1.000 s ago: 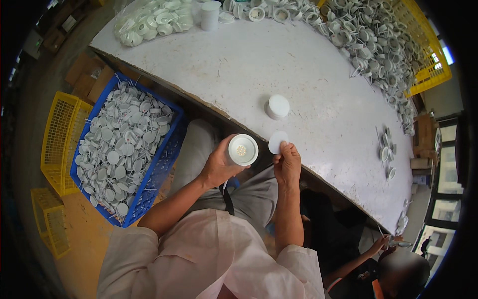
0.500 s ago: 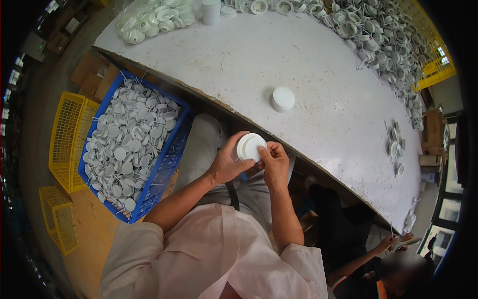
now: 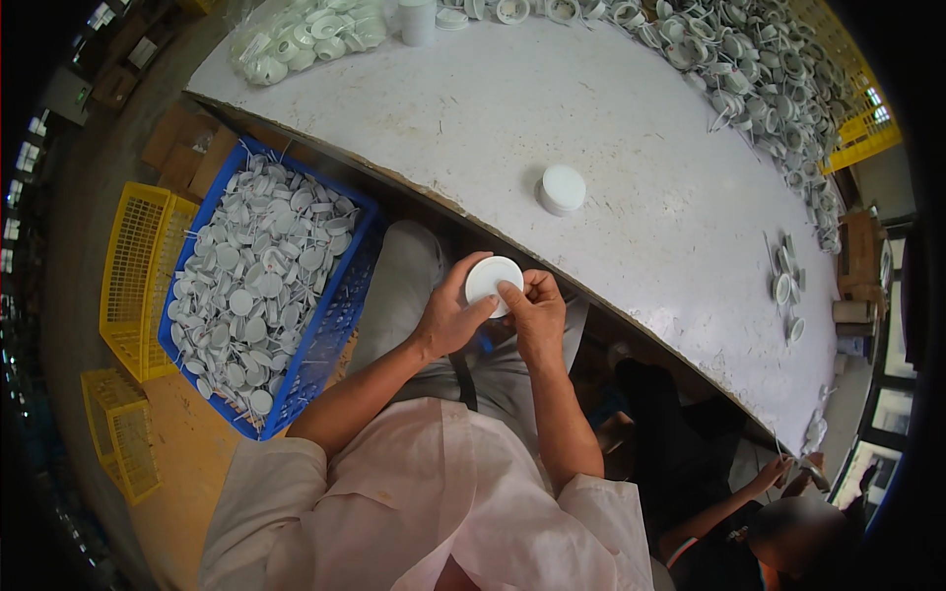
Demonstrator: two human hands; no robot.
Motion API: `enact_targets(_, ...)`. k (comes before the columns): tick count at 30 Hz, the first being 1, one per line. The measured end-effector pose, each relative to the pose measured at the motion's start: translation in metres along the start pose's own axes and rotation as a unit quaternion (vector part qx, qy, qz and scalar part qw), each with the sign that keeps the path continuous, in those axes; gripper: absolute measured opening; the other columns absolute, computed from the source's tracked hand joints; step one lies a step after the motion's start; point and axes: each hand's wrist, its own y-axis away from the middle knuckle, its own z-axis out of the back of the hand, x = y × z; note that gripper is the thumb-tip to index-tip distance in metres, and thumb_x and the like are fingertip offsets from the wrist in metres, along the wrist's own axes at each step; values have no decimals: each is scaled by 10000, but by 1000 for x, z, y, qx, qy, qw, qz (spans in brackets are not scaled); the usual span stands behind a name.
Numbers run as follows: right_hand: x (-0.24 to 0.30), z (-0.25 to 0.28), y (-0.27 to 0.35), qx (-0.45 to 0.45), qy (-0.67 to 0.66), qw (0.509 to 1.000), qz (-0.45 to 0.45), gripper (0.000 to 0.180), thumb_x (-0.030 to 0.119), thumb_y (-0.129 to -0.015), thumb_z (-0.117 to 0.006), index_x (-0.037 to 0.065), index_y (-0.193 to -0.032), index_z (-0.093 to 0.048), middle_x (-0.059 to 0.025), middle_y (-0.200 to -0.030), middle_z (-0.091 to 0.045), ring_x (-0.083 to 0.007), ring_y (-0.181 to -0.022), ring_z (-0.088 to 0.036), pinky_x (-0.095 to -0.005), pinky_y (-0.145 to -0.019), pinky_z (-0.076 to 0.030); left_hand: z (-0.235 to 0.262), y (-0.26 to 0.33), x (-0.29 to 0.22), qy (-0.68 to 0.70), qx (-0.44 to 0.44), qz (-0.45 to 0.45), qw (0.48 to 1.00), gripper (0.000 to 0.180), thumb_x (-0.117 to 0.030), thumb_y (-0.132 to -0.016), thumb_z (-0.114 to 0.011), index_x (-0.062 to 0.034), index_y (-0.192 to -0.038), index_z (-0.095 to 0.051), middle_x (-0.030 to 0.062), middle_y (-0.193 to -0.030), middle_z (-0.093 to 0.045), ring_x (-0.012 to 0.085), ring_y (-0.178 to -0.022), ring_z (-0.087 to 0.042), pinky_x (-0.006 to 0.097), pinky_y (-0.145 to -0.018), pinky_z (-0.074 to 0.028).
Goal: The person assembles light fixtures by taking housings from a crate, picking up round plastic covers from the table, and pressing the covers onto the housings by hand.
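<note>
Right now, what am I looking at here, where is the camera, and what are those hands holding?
The camera sits on a person's head, looking down, so its wide lens bends the edges. Both forearms belong to that person. The left hand cups a small round white cap while the right hand presses its fingers onto it. On the white table stands one white cap, with heaps of white parts farther back. A blue crate of white discs sits on the left.

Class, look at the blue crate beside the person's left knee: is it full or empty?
Full. The blue crate is heaped to its rim with small white round parts, hiding its bottom.
</note>
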Motion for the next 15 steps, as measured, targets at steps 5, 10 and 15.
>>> enact_targets(5, -1, -2, 0, 4, 7, 1000, 0, 237, 87, -802, -728, 85, -903, -514, 23, -719, -570, -38, -584, -553, -160, -450, -448, 0, 1, -1, -23, -15, -27, 999, 515, -141, -892, -597, -42, -1347, -376, 85, -1047, -592, 107, -845, -567, 235, -648, -483)
enact_targets(10, -1, -2, -1, 13, 6, 1000, -7, 243, 98, -807, -727, 101, -844, -487, 6, -703, -580, -48, -576, -562, -168, -450, -462, -1, 0, 0, -48, -27, -49, 997, 482, -135, -890, -575, -45, -1329, -398, 103, -1074, -597, 143, -931, -584, 270, -756, -493)
enact_targets(15, -3, -6, -1, 17, 12, 999, -39, 286, 68, -793, -719, 114, -731, -444, 12, -648, -533, -41, -514, -507, -180, -423, -420, 3, 2, 3, -77, -29, -38, 996, 456, -127, -885, -567, -32, -1305, -420, 118, -1107, -594, 170, -989, -583, 297, -834, -483)
